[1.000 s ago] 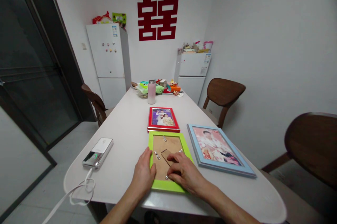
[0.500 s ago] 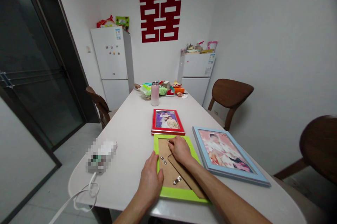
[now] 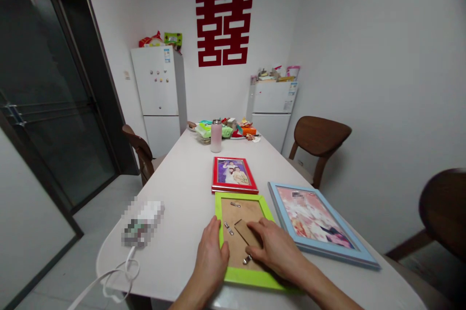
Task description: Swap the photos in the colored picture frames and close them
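Note:
A lime-green picture frame [image 3: 219, 208] lies face down on the table, its brown backing board [image 3: 233, 251] showing. Small metal clips sit on the board: one near the top [image 3: 235, 204], one at the left [image 3: 228, 228] and one lower down [image 3: 247, 259]. My left hand [image 3: 210, 254] holds the frame's left edge, with the thumb along the rim. Over the board's right half, my right hand [image 3: 276, 249] lies across the brown stand flap [image 3: 243, 230], fingers and thumb apart. Its thumb tip is close to the lower clip. The hand hides most of the flap.
A red-framed photo [image 3: 235, 189] lies just beyond the green frame, and a blue-framed photo [image 3: 291, 239] to its right. Farther back stand a pink bottle [image 3: 216, 137] and assorted packets [image 3: 227, 131]. A white cable [image 3: 125, 271] hangs over the table's left edge. Wooden chairs [image 3: 322, 130] flank the table.
My right hand has moved from the top clip down and toward me, onto the stand flap near the lower clip. My left hand stays at the frame's left edge. The view has tilted slightly upward.

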Demonstrator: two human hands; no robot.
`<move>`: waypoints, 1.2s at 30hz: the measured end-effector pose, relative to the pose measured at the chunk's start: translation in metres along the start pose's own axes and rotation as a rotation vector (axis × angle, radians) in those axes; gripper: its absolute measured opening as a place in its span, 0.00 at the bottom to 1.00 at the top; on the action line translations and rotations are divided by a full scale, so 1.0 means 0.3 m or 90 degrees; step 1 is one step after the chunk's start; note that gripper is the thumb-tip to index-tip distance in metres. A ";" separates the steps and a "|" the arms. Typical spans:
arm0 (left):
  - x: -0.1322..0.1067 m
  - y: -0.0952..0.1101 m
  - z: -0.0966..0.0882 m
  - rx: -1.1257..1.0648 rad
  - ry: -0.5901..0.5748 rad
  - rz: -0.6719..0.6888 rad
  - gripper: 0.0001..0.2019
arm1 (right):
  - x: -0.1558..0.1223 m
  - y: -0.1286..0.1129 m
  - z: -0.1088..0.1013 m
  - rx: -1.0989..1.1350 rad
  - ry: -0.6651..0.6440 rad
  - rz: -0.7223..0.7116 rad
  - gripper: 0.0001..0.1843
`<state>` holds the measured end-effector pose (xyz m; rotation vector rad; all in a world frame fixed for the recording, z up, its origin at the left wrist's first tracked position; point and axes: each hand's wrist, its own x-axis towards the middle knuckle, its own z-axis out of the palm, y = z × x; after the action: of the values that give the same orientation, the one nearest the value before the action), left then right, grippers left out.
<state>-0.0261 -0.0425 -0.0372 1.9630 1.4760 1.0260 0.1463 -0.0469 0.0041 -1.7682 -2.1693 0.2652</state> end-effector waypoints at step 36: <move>0.045 -0.166 -0.346 -0.031 0.048 -0.222 0.19 | -0.063 0.116 -0.009 -0.022 0.073 0.171 0.24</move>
<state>-0.1360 -0.0209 -0.0075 1.5737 1.7404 0.9768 0.1823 -0.0582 -0.0080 -2.0421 -1.8670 0.1848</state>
